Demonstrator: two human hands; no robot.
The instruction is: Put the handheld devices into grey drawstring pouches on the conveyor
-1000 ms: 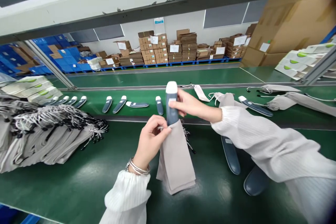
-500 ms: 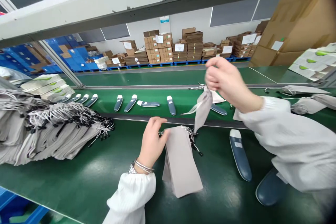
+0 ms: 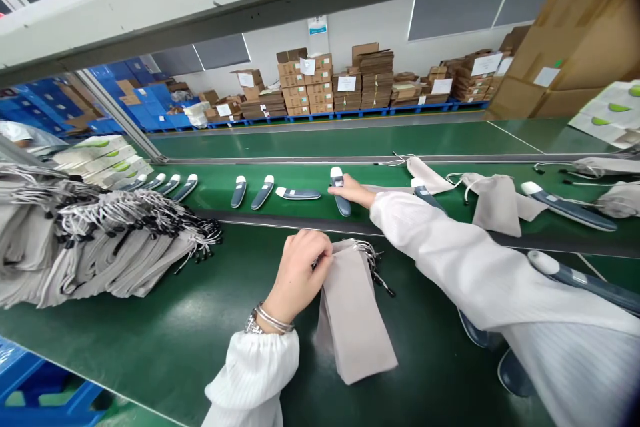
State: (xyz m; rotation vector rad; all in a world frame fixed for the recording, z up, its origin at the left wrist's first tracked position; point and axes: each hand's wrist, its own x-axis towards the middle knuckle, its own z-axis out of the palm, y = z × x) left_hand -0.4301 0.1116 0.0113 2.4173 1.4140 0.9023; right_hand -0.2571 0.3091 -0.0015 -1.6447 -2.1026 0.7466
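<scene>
My left hand (image 3: 303,270), fingers pinched together, grips the top edge of a grey drawstring pouch (image 3: 357,320) on a small pile of the same pouches. White cords with black ends spill from the pile's upper right corner. Farther off, on the green belt, my right hand (image 3: 353,190) is closed around a slim dark-blue device with a white end (image 3: 342,205), which still lies on or just above the belt. My right sleeve hides part of the worktop and of other blue devices.
A large heap of grey pouches (image 3: 100,247) lies at the left. Several blue devices (image 3: 263,193) are spaced along the belt, with loose pouches (image 3: 495,203) to the right. White boxes (image 3: 107,157) stand back left. A metal beam (image 3: 200,10) crosses overhead.
My right hand has let go of a grey pouch, moved down and left, and closed on a blue device. My left hand's fingers have closed on the piled pouch.
</scene>
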